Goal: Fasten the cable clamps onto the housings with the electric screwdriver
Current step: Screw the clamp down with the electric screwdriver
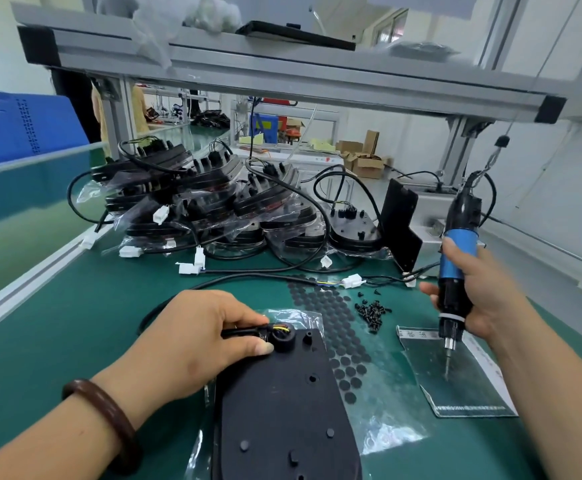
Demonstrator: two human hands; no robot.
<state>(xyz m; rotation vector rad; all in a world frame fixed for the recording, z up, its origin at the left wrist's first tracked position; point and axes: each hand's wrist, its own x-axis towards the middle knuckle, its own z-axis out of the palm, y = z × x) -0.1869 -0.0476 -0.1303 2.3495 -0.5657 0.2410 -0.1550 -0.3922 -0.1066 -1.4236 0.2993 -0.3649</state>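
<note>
A matte black housing (275, 407), flat and rounded like a long oval plate with small pegs and holes on its face, lies on a crinkled clear bag on the green rubbery mat (75, 327). At its far end stands a round black collar (283, 338) with yellow wires showing at its mouth. The left hand (203, 337), a dark brown bangle (107, 422) on its wrist, pinches the smooth black cable (239, 331) just where it meets that collar, with the thumb tip pressed against the collar's side. The right hand (483, 292) is wrapped firmly round the electric screwdriver (457, 261), a slim cylinder with a glossy blue metal band, black plastic body and a white ring. It is held upright, well to the right of the housing. Its thin steel bit points down at a flat clear plastic bag (473, 386); whether it touches cannot be told. Between the two hands lie a loose heap of tiny black screws (372, 311) and a sheet of round black pads (331, 323). Farther back sits a pile of bagged housings (213, 206) with looping cables and white plastic connectors (351, 281).
</note>
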